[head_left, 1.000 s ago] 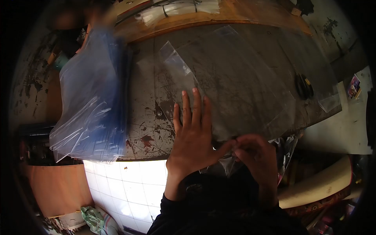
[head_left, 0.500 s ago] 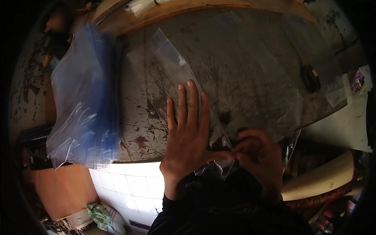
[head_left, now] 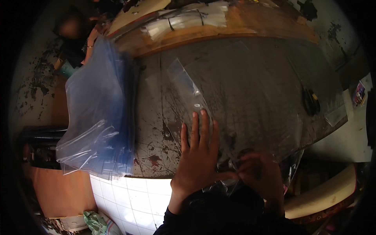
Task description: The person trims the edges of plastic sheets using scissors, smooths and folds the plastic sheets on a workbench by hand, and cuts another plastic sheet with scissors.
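Observation:
My left hand (head_left: 199, 158) lies flat with its fingers stretched out on a clear plastic sheet (head_left: 188, 84) on the dark, scratched table (head_left: 150, 129). Its thumb points right and reaches my right hand (head_left: 260, 172). The fingers of my right hand are curled and pinched at the sheet's near edge, partly in shadow. Below the two hands, crumpled shiny plastic (head_left: 229, 187) hangs at the table's edge against my dark clothing. More clear plastic (head_left: 254, 94) spreads across the table's right half, its outline hard to make out.
A thick stack of bluish plastic bags (head_left: 100, 113) overhangs the table's left side. Dark-handled scissors or a similar tool (head_left: 311, 101) lies at the right. Tied whitish rolls (head_left: 186, 21) rest on a wooden board (head_left: 156, 45) at the back. Another person's arm (head_left: 91, 41) shows at upper left.
My view has tilted up, so the table and both hands sit lower in it. The hands keep nearly the same pose on the plastic. More of the other person's arm shows.

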The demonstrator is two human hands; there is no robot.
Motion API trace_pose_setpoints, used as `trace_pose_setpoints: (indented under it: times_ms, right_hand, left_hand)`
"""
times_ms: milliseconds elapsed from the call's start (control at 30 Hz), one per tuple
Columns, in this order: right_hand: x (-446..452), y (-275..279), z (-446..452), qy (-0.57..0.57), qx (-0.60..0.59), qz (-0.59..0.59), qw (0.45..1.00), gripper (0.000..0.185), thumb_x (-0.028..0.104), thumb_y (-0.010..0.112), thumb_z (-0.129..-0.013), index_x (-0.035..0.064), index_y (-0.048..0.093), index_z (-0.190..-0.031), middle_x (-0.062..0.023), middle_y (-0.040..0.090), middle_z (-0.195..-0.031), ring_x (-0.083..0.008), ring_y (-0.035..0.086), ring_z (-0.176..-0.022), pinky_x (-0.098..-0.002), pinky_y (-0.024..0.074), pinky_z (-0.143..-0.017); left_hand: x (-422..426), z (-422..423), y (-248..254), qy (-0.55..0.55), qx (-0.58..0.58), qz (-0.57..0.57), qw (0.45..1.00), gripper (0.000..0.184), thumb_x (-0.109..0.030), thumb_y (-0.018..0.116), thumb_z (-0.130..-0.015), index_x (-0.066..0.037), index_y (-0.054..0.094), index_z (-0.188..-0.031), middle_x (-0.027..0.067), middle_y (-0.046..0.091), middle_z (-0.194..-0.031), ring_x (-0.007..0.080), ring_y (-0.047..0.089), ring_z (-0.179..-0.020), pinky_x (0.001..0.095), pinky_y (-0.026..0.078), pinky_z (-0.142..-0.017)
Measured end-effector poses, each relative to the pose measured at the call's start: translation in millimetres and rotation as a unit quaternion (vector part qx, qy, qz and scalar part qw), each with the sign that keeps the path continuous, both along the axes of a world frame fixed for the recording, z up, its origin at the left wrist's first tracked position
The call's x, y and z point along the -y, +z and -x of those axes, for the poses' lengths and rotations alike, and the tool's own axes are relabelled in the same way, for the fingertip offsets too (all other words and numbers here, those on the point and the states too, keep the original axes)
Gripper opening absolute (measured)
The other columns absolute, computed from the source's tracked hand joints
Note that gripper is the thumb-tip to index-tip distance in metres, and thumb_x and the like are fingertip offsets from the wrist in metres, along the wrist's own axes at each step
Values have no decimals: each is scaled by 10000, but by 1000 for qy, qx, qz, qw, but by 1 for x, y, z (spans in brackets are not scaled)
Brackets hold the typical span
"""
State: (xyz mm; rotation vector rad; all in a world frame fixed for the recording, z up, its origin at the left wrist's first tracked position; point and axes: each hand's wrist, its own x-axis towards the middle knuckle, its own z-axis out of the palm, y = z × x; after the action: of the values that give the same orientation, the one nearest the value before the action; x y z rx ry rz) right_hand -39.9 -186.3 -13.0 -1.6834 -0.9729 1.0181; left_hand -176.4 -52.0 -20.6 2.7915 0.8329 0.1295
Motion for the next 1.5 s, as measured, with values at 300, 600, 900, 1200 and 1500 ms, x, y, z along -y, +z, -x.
trace_pose_setpoints:
  times_ms: [300,600,900,1200,1500]
  right_hand:
    - [-3,1,-2,20,-62,31,997,331,32,630,-771,53,509,-1078,-75,661,-843,-134,650,-762,-250,506,-649]
    - [-7,-4,15,-6,64,-14,998,337,-2,601,-765,20,478,-1078,-75,625,-819,-143,631,-703,-264,508,-647]
    - [-19,-3,-100,-358,523,-59,771,300,172,549,-870,28,461,-1119,-201,518,-1034,-360,539,-976,-442,446,-808]
    - [-1,-19,-164,-239,646,145,710,382,312,498,-887,69,497,-1181,-183,508,-1138,-379,476,-1053,-456,406,-865]
    - [-11,-4,-199,-209,564,113,791,378,286,564,-832,38,546,-1116,-204,581,-1035,-376,533,-985,-440,431,-821]
  left_hand:
    - [-3,1,4,-14,19,9,1000,1216,-754,592,-508,48,249,-1354,310,82,-1427,479,39,-1328,615,127,-1027]
    - [49,13,-1,6,142,38,989,745,-343,674,-746,3,354,-1323,269,237,-1404,460,229,-1296,559,292,-993]
    - [50,16,-4,-18,150,82,985,570,-351,680,-748,65,477,-1081,299,188,-1409,483,143,-1315,575,243,-1013]
    - [47,15,-9,-63,114,36,991,417,-362,694,-724,-2,540,-869,323,155,-1409,530,106,-1301,622,206,-1004]
    - [48,14,-13,-55,106,25,993,385,-360,697,-716,-16,563,-826,292,139,-1429,514,82,-1313,628,188,-1012]
